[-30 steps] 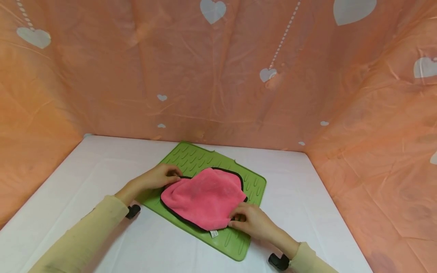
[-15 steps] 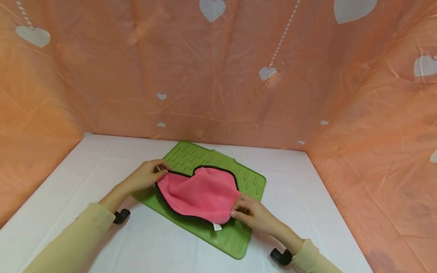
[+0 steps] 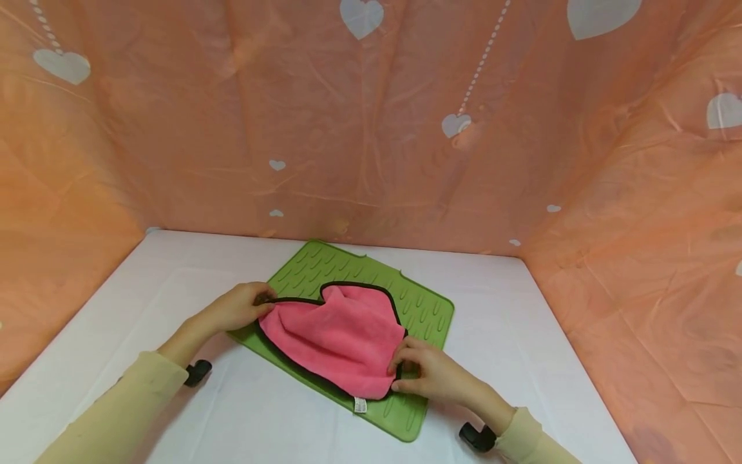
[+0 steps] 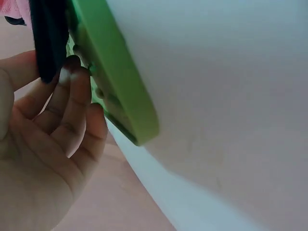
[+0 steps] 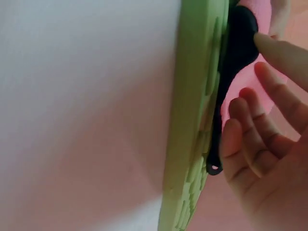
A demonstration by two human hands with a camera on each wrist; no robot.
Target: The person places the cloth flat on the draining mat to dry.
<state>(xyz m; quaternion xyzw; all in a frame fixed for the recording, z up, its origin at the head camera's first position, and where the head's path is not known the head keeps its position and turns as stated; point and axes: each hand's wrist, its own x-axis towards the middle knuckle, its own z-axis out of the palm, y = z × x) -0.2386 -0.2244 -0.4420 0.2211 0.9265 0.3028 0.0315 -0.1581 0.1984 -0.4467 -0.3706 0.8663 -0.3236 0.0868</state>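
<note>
A pink cleaning cloth with black edging and a small white tag lies rumpled over a green ridged mat. At its left corner, my left hand pinches the cloth; the left wrist view shows the black edging between thumb and fingers. My right hand rests at the cloth's right edge, fingertips on the pink side and thumb lower down by the edging. In the right wrist view, the right fingers are loosely bent and spread, with the thumb touching the black edging.
The mat lies at an angle on a white-covered table. Orange sheeting with pale hearts stands behind the table and along both sides. A black wrist mount shows under the left forearm and another black mount under the right.
My left hand has drawn the cloth's left corner leftward, stretching it out. The cloth's right part, lifted half a second ago, now lies lower on the mat, and the right fingers have spread.
</note>
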